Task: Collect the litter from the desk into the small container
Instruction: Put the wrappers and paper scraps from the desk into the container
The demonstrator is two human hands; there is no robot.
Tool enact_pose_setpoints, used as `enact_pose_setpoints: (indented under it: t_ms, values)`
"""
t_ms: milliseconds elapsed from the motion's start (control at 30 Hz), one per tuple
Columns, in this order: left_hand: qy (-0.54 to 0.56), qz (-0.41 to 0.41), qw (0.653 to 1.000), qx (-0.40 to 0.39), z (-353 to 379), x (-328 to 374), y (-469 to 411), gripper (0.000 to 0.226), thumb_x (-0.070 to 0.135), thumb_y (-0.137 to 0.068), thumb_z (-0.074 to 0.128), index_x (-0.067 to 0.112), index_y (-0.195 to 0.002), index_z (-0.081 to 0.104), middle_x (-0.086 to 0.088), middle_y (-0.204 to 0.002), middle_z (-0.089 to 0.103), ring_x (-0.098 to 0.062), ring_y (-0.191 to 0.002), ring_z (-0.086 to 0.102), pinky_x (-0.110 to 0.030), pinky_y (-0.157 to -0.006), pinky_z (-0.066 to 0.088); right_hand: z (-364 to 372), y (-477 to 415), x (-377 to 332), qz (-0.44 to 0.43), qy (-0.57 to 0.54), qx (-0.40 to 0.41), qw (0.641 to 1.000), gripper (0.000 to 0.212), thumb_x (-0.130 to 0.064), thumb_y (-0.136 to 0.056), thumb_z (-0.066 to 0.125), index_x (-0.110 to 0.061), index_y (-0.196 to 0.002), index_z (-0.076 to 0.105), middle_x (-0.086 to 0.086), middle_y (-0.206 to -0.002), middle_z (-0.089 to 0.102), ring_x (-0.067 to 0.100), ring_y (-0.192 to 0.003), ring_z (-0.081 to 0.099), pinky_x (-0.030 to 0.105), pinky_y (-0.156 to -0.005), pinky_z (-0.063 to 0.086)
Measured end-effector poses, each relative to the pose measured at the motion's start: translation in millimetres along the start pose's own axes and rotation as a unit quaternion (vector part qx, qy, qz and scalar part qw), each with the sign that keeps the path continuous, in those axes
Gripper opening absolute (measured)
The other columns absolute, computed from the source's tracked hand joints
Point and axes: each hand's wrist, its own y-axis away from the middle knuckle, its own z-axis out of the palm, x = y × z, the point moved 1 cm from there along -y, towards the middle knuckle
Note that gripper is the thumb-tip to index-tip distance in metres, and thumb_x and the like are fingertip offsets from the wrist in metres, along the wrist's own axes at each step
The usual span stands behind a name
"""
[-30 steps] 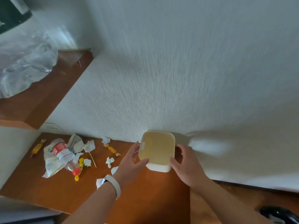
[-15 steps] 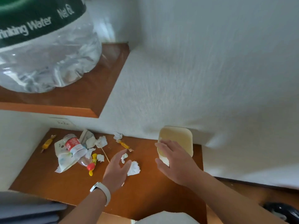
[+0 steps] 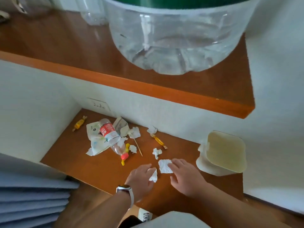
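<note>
Your left hand [image 3: 141, 176], loosely spread, touches a crumpled white paper scrap [image 3: 153, 176] and your right hand [image 3: 185, 176] lays flat fingers on a flatter white scrap [image 3: 165, 166], neither gripped, so either could skid off the brown wooden desk [image 3: 98, 170] before reaching the cream square plastic container [image 3: 225, 152] just right.

A wooden shelf [image 3: 148, 89] was mounted on the white textured wall [image 3: 276, 79]. A large clear water jug [image 3: 177, 43] with a green label band [image 3: 164, 2] stood on the shelf near its right end. A smaller clear bottle [image 3: 93, 14] stood just beside the jug, to its left. A white wall outlet [image 3: 98, 104] was set below the shelf. A blue-grey layered stack [image 3: 32, 199] occupied the lower left corner.
</note>
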Motion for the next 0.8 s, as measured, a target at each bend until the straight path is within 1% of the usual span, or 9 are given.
enact_pose_setpoints:
  t_ms: [133, 233, 300, 367, 433, 533, 600, 667, 800]
  values:
    - [-0.057, 0.051, 0.996, -0.049, 13, -11, -7, 0.053, 0.027, -0.1, 0.045, 0.029, -0.151, 0.027, -0.001, -0.162, 0.021, -0.024, -0.149, 0.017, -0.046, -0.118, 0.024, 23, -22, -3, 0.03, 0.012, -0.039, 0.999, 0.045, -0.034, -0.096, 0.054, -0.029, -0.139, 0.041, -0.007, -0.15, 0.04, 0.016, -0.133, 0.041, 0.028, -0.105, 0.039]
    - [-0.077, 0.081, 0.992, -0.052, 15, -18, -7, 0.05, 0.018, -0.1, 0.045, 0.024, -0.148, 0.032, -0.006, -0.16, 0.026, -0.029, -0.146, 0.024, -0.046, -0.115, 0.029, 36, -37, -3, 0.05, 0.026, -0.047, 0.997, 0.048, -0.033, -0.095, 0.055, -0.029, -0.14, 0.038, -0.005, -0.15, 0.039, 0.019, -0.134, 0.041, 0.03, -0.103, 0.043]
    - [-0.085, 0.107, 0.99, -0.033, 17, -22, -7, 0.042, 0.014, -0.099, 0.045, 0.019, -0.141, 0.043, -0.008, -0.15, 0.04, -0.028, -0.131, 0.039, -0.041, -0.104, 0.04, 45, -43, -3, 0.064, 0.029, -0.059, 0.996, 0.047, -0.031, -0.095, 0.054, -0.028, -0.139, 0.038, -0.004, -0.149, 0.039, 0.02, -0.133, 0.042, 0.031, -0.101, 0.045]
    - [-0.077, 0.121, 0.99, -0.018, 18, -26, -5, 0.034, 0.01, -0.098, 0.045, 0.017, -0.132, 0.05, -0.007, -0.134, 0.051, -0.025, -0.112, 0.048, -0.036, -0.089, 0.045, 54, -44, -4, 0.073, 0.029, -0.067, 0.995, 0.043, -0.03, -0.096, 0.054, -0.027, -0.137, 0.042, -0.004, -0.147, 0.041, 0.02, -0.131, 0.043, 0.03, -0.101, 0.046]
    - [-0.063, 0.127, 0.99, -0.014, 20, -31, -2, 0.03, 0.008, -0.098, 0.046, 0.016, -0.127, 0.053, -0.006, -0.123, 0.055, -0.022, -0.1, 0.049, -0.032, -0.079, 0.043, 61, -43, -7, 0.08, 0.037, -0.062, 0.994, 0.042, -0.03, -0.095, 0.057, -0.027, -0.135, 0.045, -0.003, -0.144, 0.045, 0.019, -0.128, 0.046, 0.028, -0.1, 0.046]
    - [-0.049, 0.144, 0.988, -0.016, 23, -37, 2, 0.026, 0.01, -0.099, 0.048, 0.017, -0.123, 0.056, -0.003, -0.11, 0.058, -0.018, -0.089, 0.047, -0.028, -0.071, 0.039, 67, -38, -12, 0.092, 0.042, -0.049, 0.994, 0.04, -0.026, -0.095, 0.059, -0.024, -0.133, 0.05, -0.002, -0.135, 0.053, 0.017, -0.119, 0.052, 0.025, -0.094, 0.048]
    - [-0.033, 0.148, 0.988, -0.012, 24, -38, 2, 0.025, 0.01, -0.099, 0.049, 0.017, -0.121, 0.058, -0.002, -0.105, 0.059, -0.015, -0.085, 0.046, -0.026, -0.069, 0.039, 69, -34, -16, 0.098, 0.038, -0.051, 0.993, 0.034, -0.022, -0.096, 0.057, -0.023, -0.13, 0.053, -0.002, -0.126, 0.057, 0.015, -0.109, 0.056, 0.024, -0.088, 0.049]
    - [-0.019, 0.139, 0.99, -0.007, 23, -38, 2, 0.024, 0.012, -0.099, 0.048, 0.018, -0.119, 0.061, 0.0, -0.101, 0.06, -0.015, -0.084, 0.048, -0.026, -0.07, 0.044, 71, -30, -20, 0.103, 0.032, -0.061, 0.992, 0.031, -0.02, -0.096, 0.054, -0.023, -0.127, 0.054, -0.004, -0.116, 0.06, 0.013, -0.099, 0.057, 0.023, -0.082, 0.048]
    - [0.011, 0.127, 0.992, 0.021, 16, -34, 1, 0.025, 0.018, -0.101, 0.046, 0.02, -0.117, 0.065, 0.004, -0.101, 0.062, -0.014, -0.087, 0.054, -0.028, -0.076, 0.051, 68, -24, -23, 0.122, 0.009, -0.073, 0.99, 0.03, -0.02, -0.097, 0.05, -0.022, -0.127, 0.055, -0.005, -0.113, 0.062, 0.012, -0.096, 0.058, 0.022, -0.08, 0.047]
